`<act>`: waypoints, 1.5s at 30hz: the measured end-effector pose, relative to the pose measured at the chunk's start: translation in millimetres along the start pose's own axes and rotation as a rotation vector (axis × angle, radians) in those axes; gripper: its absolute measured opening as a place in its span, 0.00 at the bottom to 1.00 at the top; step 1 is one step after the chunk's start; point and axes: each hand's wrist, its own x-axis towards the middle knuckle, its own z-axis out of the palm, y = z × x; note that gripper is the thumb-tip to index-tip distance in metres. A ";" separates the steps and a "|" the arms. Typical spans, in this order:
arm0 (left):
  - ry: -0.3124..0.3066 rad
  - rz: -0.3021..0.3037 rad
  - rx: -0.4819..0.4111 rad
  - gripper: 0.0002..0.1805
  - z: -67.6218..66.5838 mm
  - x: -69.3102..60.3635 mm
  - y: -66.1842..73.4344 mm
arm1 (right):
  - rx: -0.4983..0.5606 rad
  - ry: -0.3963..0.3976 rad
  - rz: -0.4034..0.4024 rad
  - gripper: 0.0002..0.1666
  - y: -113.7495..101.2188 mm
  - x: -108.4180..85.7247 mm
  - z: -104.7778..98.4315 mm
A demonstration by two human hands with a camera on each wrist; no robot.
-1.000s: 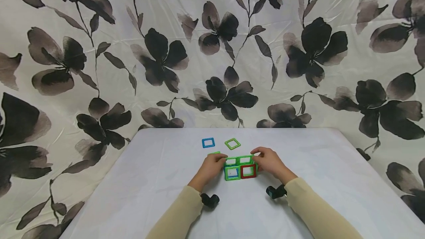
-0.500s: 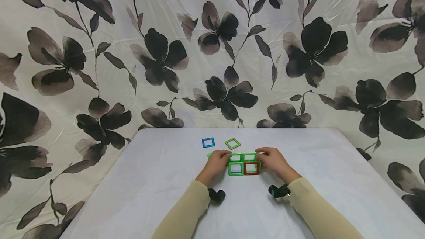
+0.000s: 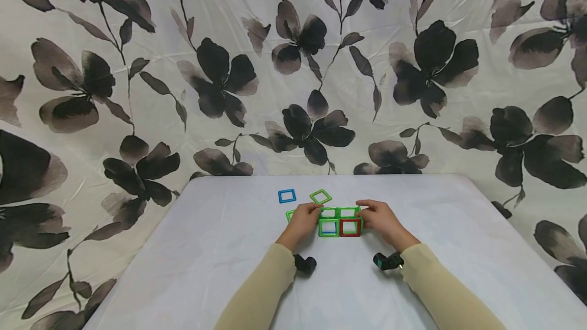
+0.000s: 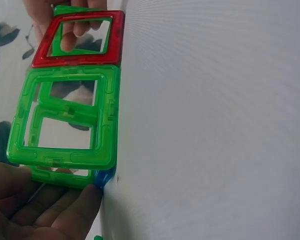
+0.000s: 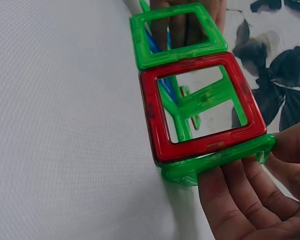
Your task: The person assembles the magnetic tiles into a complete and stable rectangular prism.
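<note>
Head view: the tile box (image 3: 340, 224) is placed toward the far edge of the white desk (image 3: 220, 248), about midway between its left and right edges. It is grasped at both ends: the left end is held by the left grip (image 3: 302, 222), and the green end tile (image 5: 217, 159) on the right is pinned by the right grip (image 3: 380, 222), with fingers laid against it and the thumb at its edge.

The step in hand is judged to be steadying and squaring the box. For this, pressure is best kept light and equal from both sides, since the seams are probably held by magnets and could fold under a hard squeeze. If the box is shifted, both grips are best moved together, so that the middle seam is not twisted.

The front is formed by two square frames joined edge to edge, a green tile (image 4: 108, 115) on the left and a red tile (image 5: 212, 145) on the right, both glossy, translucent and hollow. More green frames are seen behind; whether a roof is formed cannot be told. Nearer the desk's far edge, a loose blue tile (image 3: 280, 197) and a loose green tile (image 3: 316, 192) are laid apart from the box, and another green piece (image 3: 289, 215) is partly hidden by the left grip.
</note>
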 end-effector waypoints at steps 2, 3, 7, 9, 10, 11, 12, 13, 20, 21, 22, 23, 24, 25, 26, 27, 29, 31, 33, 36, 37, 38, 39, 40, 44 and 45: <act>-0.003 -0.008 -0.002 0.18 0.7 0.4 0.0 | 0.000 0.000 -0.003 0.27 0.6 -0.1 -0.3; -0.004 -0.013 -0.007 0.18 0.7 0.6 -0.2 | -0.004 0.000 -0.003 0.27 1.0 -0.2 -0.3; -0.016 -0.019 -0.006 0.19 0.5 1.6 -1.2 | -0.007 -0.008 -0.006 0.28 2.8 -0.7 -0.5; -0.022 -0.015 0.000 0.19 -1.0 2.8 -2.8 | -0.005 -0.014 -0.006 0.28 3.5 -1.0 -0.5; -0.023 -0.012 0.005 0.19 -2.1 3.7 -3.9 | -0.001 -0.018 -0.005 0.29 4.1 -1.1 -0.5; -0.025 -0.008 0.013 0.19 -3.9 4.3 -4.5 | -0.002 -0.022 -0.002 0.29 4.3 -1.2 -0.6; -0.023 -0.003 0.023 0.19 -5.9 4.9 -5.0 | 0.001 -0.025 0.001 0.29 4.2 -1.6 -0.7; -0.021 0.005 0.030 0.19 -8.3 5.5 -5.0 | 0.001 -0.028 0.003 0.29 4.1 -2.0 -1.0; 0.005 0.043 0.095 0.19 -28.6 7.0 -8.5 | -0.016 -0.056 0.012 0.28 1.5 -3.1 -3.8; 0.012 0.049 0.114 0.19 -31.3 7.1 -9.9 | -0.023 -0.057 0.012 0.28 1.1 -3.2 -3.6; 0.016 0.051 0.134 0.19 -34.0 7.3 -11.1 | -0.028 -0.057 0.013 0.27 0.9 -2.9 -3.4; 0.021 0.053 0.155 0.20 -36.6 7.4 -12.0 | -0.036 -0.057 0.013 0.27 0.9 -2.9 -3.3; 0.027 0.058 0.184 0.20 -39.0 7.7 -12.6 | -0.039 -0.058 0.015 0.27 1.0 -2.7 -3.1; 0.032 0.062 0.212 0.20 -41.3 7.9 -12.7 | -0.041 -0.060 0.014 0.27 1.5 -2.5 -3.1; 0.034 0.064 0.244 0.20 -43.5 8.5 -12.7 | -0.036 -0.057 0.019 0.27 2.0 -2.2 -3.0; 0.034 0.063 0.284 0.20 -45.3 9.2 -12.6 | -0.033 -0.056 0.022 0.27 2.7 -1.9 -2.9; 0.031 0.052 0.346 0.20 -48.1 10.6 -11.8 | -0.031 -0.055 0.021 0.27 4.5 -1.2 -2.8; 0.015 0.038 0.404 0.21 -48.9 12.8 -11.4 | -0.029 -0.051 0.020 0.27 6.6 -0.9 -2.9; -0.012 0.013 0.446 0.22 -47.7 14.6 -11.8 | -0.029 -0.048 0.024 0.27 8.8 -1.3 -3.3; -0.055 -0.002 0.502 0.25 -44.6 17.2 -13.1 | -0.030 -0.045 0.028 0.27 11.3 -2.1 -3.6; -0.065 -0.005 0.519 0.27 -43.8 17.6 -13.5 | -0.027 -0.045 0.029 0.27 11.8 -2.2 -3.6; -0.071 -0.007 0.537 0.28 -43.0 17.9 -13.6 | -0.025 -0.046 0.026 0.27 11.9 -2.6 -3.4; -0.075 -0.005 0.559 0.30 -42.4 18.4 -13.7 | -0.025 -0.045 0.023 0.27 11.8 -2.6 -3.2; -0.078 -0.002 0.581 0.31 -42.0 18.9 -13.6 | -0.024 -0.046 0.019 0.27 11.4 -2.6 -3.1; -0.089 -0.019 0.626 0.32 -42.3 17.8 -11.1 | -0.024 -0.056 -0.001 0.28 7.5 -3.1 -3.0; -0.091 -0.023 0.633 0.32 -42.8 17.7 -10.0 | -0.020 -0.057 -0.004 0.28 6.2 -2.7 -3.3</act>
